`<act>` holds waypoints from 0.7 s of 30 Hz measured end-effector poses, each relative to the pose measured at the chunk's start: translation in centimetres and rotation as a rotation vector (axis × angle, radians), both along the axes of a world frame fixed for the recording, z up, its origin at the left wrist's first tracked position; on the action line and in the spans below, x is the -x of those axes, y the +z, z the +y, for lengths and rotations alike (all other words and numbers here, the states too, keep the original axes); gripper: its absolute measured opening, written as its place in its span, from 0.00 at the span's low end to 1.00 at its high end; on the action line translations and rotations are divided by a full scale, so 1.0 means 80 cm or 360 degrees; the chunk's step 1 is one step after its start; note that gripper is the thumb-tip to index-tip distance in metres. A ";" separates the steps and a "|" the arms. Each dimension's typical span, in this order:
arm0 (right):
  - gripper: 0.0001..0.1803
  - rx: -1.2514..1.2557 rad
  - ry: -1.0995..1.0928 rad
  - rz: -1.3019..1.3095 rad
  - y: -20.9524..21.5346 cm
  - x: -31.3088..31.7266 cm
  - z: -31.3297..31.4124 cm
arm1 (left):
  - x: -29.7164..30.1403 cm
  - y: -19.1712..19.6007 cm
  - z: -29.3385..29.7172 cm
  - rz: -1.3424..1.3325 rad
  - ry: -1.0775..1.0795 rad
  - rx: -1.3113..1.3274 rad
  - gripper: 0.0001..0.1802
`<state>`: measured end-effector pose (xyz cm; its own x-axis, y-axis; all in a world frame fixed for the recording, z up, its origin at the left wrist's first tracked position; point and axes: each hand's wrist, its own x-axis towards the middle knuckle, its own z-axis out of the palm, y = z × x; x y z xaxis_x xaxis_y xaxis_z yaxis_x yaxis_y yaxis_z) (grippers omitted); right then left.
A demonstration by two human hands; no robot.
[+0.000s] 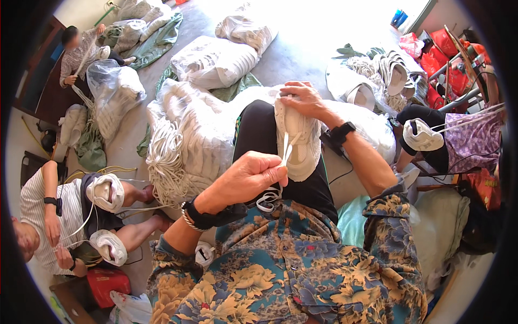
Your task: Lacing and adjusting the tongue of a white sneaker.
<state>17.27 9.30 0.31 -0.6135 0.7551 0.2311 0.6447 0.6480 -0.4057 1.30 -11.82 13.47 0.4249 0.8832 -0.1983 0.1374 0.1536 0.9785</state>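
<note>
A cream-white shoe [302,164] lies lengthwise over my black-clad leg, its far end held by my right hand [306,101], whose fingers curl over the edge. My left hand [249,177] pinches a white shoelace [287,146] between thumb and forefinger. Two strands of the lace run from the shoe to those fingertips, looking taut. Loose lace [266,202] hangs below my left hand in my lap. Part of the shoe's far end is hidden under the right fingers.
A big bundle of white laces [168,156] lies by clear bags of shoes [216,60] on my left. Co-workers sit at left and right, with white shoes [107,193] on one's knees. Shoe parts [391,75] and red bags [437,59] are piled at far right.
</note>
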 end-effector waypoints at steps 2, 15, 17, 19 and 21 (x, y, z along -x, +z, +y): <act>0.15 0.0919 -0.0060 0.0870 0.008 -0.017 0.002 | 0.008 0.006 0.005 -0.0055 -0.0054 -0.0086 0.15; 0.09 -0.0098 0.0510 0.0150 0.028 -0.025 -0.093 | 0.080 -0.054 0.004 -0.0052 0.0527 -0.0033 0.11; 0.06 -0.0156 0.0506 0.0194 0.045 -0.016 -0.096 | 0.093 -0.094 0.013 0.0915 0.1171 -0.0967 0.16; 0.07 0.0454 0.0368 0.0421 0.072 -0.009 -0.110 | 0.087 -0.097 0.010 0.0783 0.1118 -0.0547 0.23; 0.09 0.0665 0.0467 0.0470 0.096 -0.006 -0.109 | 0.049 -0.095 0.016 0.0365 0.0950 -0.0198 0.27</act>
<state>17.74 0.58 7.99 -0.7653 0.6275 0.1433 0.2836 0.5286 -0.8001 -2.59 -10.54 5.87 -0.1872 0.9765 -0.1068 0.2709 0.1558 0.9499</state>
